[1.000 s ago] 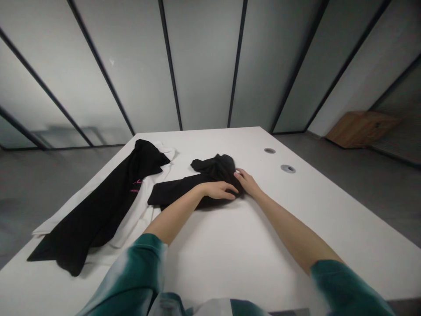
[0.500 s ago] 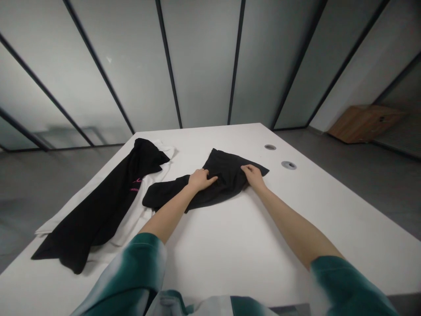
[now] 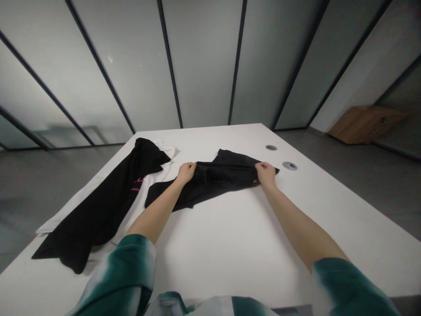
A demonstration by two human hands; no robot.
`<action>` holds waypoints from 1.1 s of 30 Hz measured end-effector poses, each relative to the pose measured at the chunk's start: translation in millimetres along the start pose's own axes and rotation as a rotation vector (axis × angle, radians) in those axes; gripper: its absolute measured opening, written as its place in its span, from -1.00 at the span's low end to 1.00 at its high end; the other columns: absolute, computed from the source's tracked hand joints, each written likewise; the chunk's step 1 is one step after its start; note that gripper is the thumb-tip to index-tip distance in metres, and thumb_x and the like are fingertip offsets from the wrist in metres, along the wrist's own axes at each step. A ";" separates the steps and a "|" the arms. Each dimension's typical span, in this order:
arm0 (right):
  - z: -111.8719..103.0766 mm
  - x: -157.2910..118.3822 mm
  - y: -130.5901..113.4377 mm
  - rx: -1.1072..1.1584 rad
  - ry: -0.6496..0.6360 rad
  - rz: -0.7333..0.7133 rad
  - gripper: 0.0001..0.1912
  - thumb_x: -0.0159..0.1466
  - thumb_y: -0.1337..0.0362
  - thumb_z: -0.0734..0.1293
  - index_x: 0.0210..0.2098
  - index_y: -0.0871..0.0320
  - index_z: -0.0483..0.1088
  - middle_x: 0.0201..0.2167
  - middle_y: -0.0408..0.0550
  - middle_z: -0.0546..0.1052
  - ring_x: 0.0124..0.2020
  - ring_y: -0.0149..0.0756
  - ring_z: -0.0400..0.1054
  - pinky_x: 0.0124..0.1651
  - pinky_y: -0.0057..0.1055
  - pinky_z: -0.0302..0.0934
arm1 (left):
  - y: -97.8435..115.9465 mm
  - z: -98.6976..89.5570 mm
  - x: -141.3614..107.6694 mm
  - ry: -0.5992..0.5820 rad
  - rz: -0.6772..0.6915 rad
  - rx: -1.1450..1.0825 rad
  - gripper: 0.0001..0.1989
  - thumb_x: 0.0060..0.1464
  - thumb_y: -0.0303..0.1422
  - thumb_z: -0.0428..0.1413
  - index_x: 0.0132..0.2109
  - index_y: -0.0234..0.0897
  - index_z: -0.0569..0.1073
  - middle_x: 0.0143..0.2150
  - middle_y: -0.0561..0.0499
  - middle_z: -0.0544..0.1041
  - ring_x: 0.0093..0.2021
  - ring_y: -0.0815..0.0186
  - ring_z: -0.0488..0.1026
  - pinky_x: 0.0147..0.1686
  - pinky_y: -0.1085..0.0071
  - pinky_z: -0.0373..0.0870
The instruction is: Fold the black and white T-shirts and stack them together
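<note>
A black garment [image 3: 223,176] is stretched between my two hands above the middle of the white table, its lower part and left end resting on the tabletop. My left hand [image 3: 186,172] is closed on its upper edge at the left. At the right, my right hand [image 3: 265,174] pinches the same edge, with a dark corner of cloth showing just beyond it. The edge runs nearly straight from one hand to the other.
On the left of the white table [image 3: 230,254] lies a black garment with pink print [image 3: 98,210], on top of white cloth [image 3: 131,219]. Two round grommets [image 3: 290,166] sit at the right. A wooden cabinet [image 3: 365,124] stands beyond, and frosted glass panels rise behind.
My hands have moved apart, the left one leftward and the right one slightly rightward. The left fingers have closed on the cloth, and its upper edge is now pulled taut.
</note>
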State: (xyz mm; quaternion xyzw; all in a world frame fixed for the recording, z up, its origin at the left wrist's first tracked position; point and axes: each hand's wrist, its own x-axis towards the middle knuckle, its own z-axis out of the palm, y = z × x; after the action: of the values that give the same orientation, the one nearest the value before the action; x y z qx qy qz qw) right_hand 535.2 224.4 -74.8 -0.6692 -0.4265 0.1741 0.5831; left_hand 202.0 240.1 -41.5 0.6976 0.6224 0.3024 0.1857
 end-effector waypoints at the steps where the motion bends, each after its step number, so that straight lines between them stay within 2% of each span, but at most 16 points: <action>1: -2.0 1.2 -0.4 -0.014 0.015 -0.019 -0.83 0.01 0.16 0.28 -0.59 0.13 0.35 -0.67 -0.19 0.37 -0.50 -0.28 0.28 -0.35 -0.35 0.20 | -3.1 -0.7 0.7 -0.018 -0.004 -0.047 -0.62 0.19 -0.18 -0.06 -0.53 -0.25 0.37 -0.56 0.05 0.41 -0.41 0.26 0.41 -0.32 0.37 0.28; 3: -5.6 3.4 0.3 -0.004 0.033 -0.021 -0.83 0.03 0.18 0.26 -0.61 0.12 0.32 -0.69 -0.19 0.34 -0.50 -0.27 0.26 -0.35 -0.35 0.19 | -9.3 -2.3 0.9 -0.081 -0.009 -0.108 -0.66 0.14 -0.21 -0.01 -0.53 -0.25 0.38 -0.58 0.06 0.41 -0.43 0.27 0.40 -0.33 0.37 0.29; 5: -9.5 6.3 3.0 0.015 0.089 -0.012 -0.84 0.05 0.19 0.22 -0.58 0.12 0.33 -0.66 -0.16 0.37 -0.47 -0.24 0.29 -0.32 -0.32 0.22 | -15.4 -4.8 0.0 -0.081 -0.036 -0.116 -0.77 0.10 -0.29 0.01 -0.43 -0.27 0.45 -0.49 0.03 0.48 -0.40 0.27 0.43 -0.30 0.35 0.34; 7: -13.3 9.4 6.9 -0.006 0.169 -0.034 -0.81 0.07 0.21 0.19 -0.46 0.14 0.39 -0.53 -0.07 0.46 -0.37 -0.19 0.36 -0.22 -0.27 0.27 | -19.6 -8.0 -2.0 0.039 -0.052 -0.082 -0.80 0.05 -0.42 0.02 -0.21 -0.30 0.50 -0.27 -0.05 0.56 -0.29 0.25 0.48 -0.21 0.32 0.40; 9: -15.2 10.6 10.0 -0.087 0.163 -0.117 -0.70 0.07 0.24 0.17 -0.29 0.19 0.45 -0.32 0.05 0.55 -0.19 -0.11 0.40 -0.05 -0.18 0.28 | -18.4 -11.1 -6.3 0.187 0.025 -0.018 -0.64 0.02 -0.51 0.02 -0.01 -0.31 0.46 -0.05 -0.14 0.54 -0.11 0.20 0.49 -0.06 0.27 0.41; 11: -13.2 7.7 10.9 -0.197 0.012 -0.228 -0.59 0.08 0.26 0.17 -0.14 0.20 0.48 -0.11 0.11 0.56 -0.01 -0.05 0.38 0.11 -0.11 0.22 | -9.4 -12.4 -13.7 0.211 0.206 0.059 -0.65 0.08 -0.47 0.01 0.02 -0.30 0.45 0.02 -0.18 0.52 0.02 0.15 0.45 0.07 0.20 0.36; 14: -4.0 -4.3 7.0 -0.344 -0.313 -0.332 -0.48 0.15 0.28 0.17 0.06 0.20 0.46 0.08 0.09 0.52 0.13 -0.05 0.33 0.23 -0.13 0.16 | 16.6 -6.2 -30.3 0.014 0.508 0.163 -0.71 0.19 -0.25 0.04 -0.02 -0.25 0.49 -0.01 -0.14 0.55 0.07 0.12 0.43 0.14 0.16 0.30; 16: 1.9 -13.3 2.3 -0.425 -0.466 -0.310 -0.44 0.21 0.28 0.16 0.18 0.20 0.39 0.13 0.06 0.50 0.15 -0.08 0.34 0.23 -0.19 0.17 | 35.2 5.4 -41.6 -0.122 0.652 0.244 -0.57 0.15 -0.08 0.10 0.06 -0.23 0.48 0.08 -0.14 0.52 0.14 0.09 0.39 0.20 0.13 0.22; 19: 4.3 -20.5 -4.8 -0.476 -0.539 -0.251 -0.49 0.33 0.22 0.12 0.21 0.16 0.37 0.12 0.03 0.51 0.14 -0.11 0.37 0.21 -0.26 0.18 | 53.7 31.3 -51.6 -0.237 0.723 0.399 -0.31 0.02 0.06 0.18 0.21 -0.21 0.39 0.22 -0.17 0.42 0.25 0.00 0.29 0.29 0.05 0.06; 20: 3.5 -20.7 -7.0 -0.478 -0.536 -0.240 -0.51 0.38 0.18 0.08 0.16 0.16 0.42 0.09 0.03 0.53 0.13 -0.12 0.38 0.19 -0.27 0.19 | 56.8 40.2 -51.9 -0.253 0.699 0.435 -0.34 0.03 0.04 0.18 0.20 -0.21 0.40 0.20 -0.18 0.43 0.24 -0.01 0.30 0.28 0.03 0.06; 23: -0.4 -16.7 -13.1 -0.529 -0.502 -0.194 -0.42 0.45 0.09 -0.04 -0.13 0.18 0.55 -0.06 0.09 0.59 0.06 -0.12 0.41 0.12 -0.29 0.21 | 59.9 59.4 -43.2 -0.278 0.499 0.367 -0.67 0.19 -0.19 0.06 -0.01 -0.24 0.54 0.02 -0.16 0.54 0.10 0.03 0.43 0.17 0.07 0.24; 26: -3.0 -11.9 -16.8 -0.663 -0.479 -0.164 -0.36 0.45 0.05 -0.07 -0.27 0.20 0.55 -0.17 0.17 0.58 -0.03 -0.07 0.44 0.05 -0.27 0.23 | 58.1 57.8 -22.0 -0.241 0.212 -0.080 -0.74 0.21 -0.34 -0.02 -0.21 -0.26 0.57 -0.13 -0.10 0.60 -0.02 0.11 0.51 0.06 0.18 0.38; 28: -4.9 -9.9 -15.9 -0.781 -0.458 -0.191 -0.42 0.43 0.01 0.00 -0.21 0.23 0.54 -0.12 0.22 0.54 -0.04 -0.03 0.42 0.04 -0.22 0.22 | 52.1 43.4 -3.1 -0.090 -0.018 -0.521 -0.75 0.22 -0.34 -0.04 -0.22 -0.25 0.54 -0.17 -0.07 0.62 -0.06 0.15 0.54 0.03 0.22 0.42; 30: -8.6 -7.9 -11.9 -0.904 -0.409 -0.204 -0.51 0.37 0.00 0.14 -0.09 0.24 0.50 -0.02 0.25 0.48 0.01 0.04 0.38 0.06 -0.14 0.19 | 38.7 19.5 17.6 0.124 -0.265 -0.919 -0.77 0.24 -0.33 -0.05 -0.18 -0.24 0.50 -0.18 -0.05 0.61 -0.11 0.21 0.56 -0.05 0.25 0.49; 31: -11.3 -6.6 -9.1 -0.955 -0.371 -0.199 -0.54 0.34 0.03 0.19 -0.02 0.24 0.48 0.02 0.26 0.46 0.05 0.08 0.34 0.09 -0.09 0.16 | 28.6 5.0 27.7 0.213 -0.375 -1.056 -0.79 0.24 -0.31 -0.04 -0.17 -0.23 0.47 -0.20 -0.05 0.61 -0.15 0.22 0.57 -0.13 0.27 0.52; 33: -17.8 -3.4 -3.8 -1.033 -0.272 -0.188 -0.57 0.30 0.17 0.22 0.06 0.27 0.43 0.07 0.29 0.42 0.14 0.14 0.25 0.15 0.00 0.08 | 2.8 -25.5 45.0 0.412 -0.459 -1.176 -0.86 0.22 -0.36 -0.03 -0.16 -0.22 0.41 -0.26 -0.01 0.58 -0.22 0.27 0.57 -0.21 0.32 0.53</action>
State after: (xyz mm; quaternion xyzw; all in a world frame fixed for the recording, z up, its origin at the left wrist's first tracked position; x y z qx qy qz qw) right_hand 544.9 210.4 -67.5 -0.7990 -0.5863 -0.0259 0.1310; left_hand 189.3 280.7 -12.1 0.2578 0.5092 0.6716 0.4724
